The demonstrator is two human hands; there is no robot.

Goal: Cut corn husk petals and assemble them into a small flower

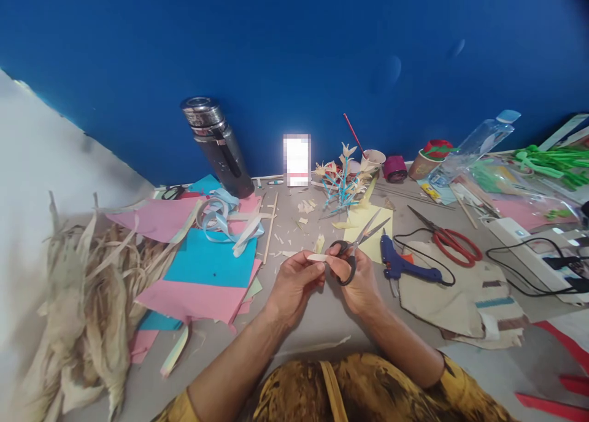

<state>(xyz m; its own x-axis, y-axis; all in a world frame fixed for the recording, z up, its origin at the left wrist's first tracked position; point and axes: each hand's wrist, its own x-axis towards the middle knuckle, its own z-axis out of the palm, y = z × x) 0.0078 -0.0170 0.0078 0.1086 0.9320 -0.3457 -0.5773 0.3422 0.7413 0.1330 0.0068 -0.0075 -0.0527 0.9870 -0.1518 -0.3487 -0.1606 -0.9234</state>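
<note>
My left hand (294, 282) is closed, pinching a small pale petal-shaped piece (316, 258) between thumb and fingers. A pair of black-handled scissors (367, 230) rests in my right hand (361, 290), its handles around the fingers and its slightly parted blades pointing away to the upper right. The right thumb and fingertips meet the pale piece beside the left fingertips. Beyond the hands stands a bunch of pale husk-like flowers on blue stems (343, 186). Pale scraps (306, 207) lie scattered on the table. A yellow sheet (356, 216) lies partly under the scissors' blades.
On the right are a blue glue gun (409, 268), red-handled scissors (455, 244), a folded cloth (442, 302) and a white power strip (529, 250). Leftward lie coloured sheets (207, 262), blue ribbon (216, 219) and dried husks (92, 299). A dark flask (221, 149) stands by the blue wall.
</note>
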